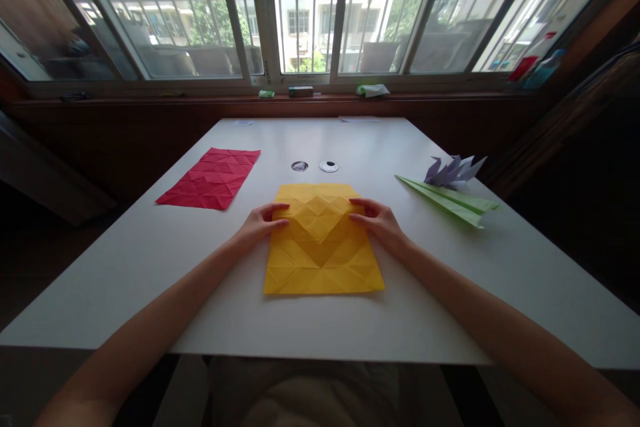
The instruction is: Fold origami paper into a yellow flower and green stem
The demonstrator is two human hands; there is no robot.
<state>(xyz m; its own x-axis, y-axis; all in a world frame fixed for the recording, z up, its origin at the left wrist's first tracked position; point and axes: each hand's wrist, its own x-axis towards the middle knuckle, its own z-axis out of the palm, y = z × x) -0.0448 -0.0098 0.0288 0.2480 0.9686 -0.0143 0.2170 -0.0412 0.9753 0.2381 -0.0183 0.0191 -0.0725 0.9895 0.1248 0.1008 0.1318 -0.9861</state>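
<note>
Both hands rest on a yellow sheet of paper [323,243] that lies flat on the white surface [150,260], straight in front of the person. Left hand [260,223] sits at the sheet's left edge, about a third of the way down from its far end, with the fingers curled and the fingertips pressed onto the paper; the thumb lies beside them along the edge. Right hand [380,220] mirrors it at the right edge, fingers bent and pointing inward, tips touching the paper. Neither hand is closed around the sheet: each presses down on it with loosely bent fingers, and whether any edge is pinched between finger and thumb cannot be told.

The yellow sheet is creased all over in a grid of triangles, and between the two hands a raised folded shape with a downward point stands up slightly from the paper.

To the left and farther away lies a red sheet of paper [211,177], creased in the same manner, flat and well apart from the hands. Beyond the yellow sheet, near the middle of the surface, are two small round discs [315,166] side by side, one darker and one white with a dark centre. On the right lie a long green folded paper [450,201], pointed at its left end, and just behind it, touching or nearly so, a purple folded paper figure [453,170] with several spikes. A window [305,13] with bars runs across the far wall, with small items on its sill.
</note>
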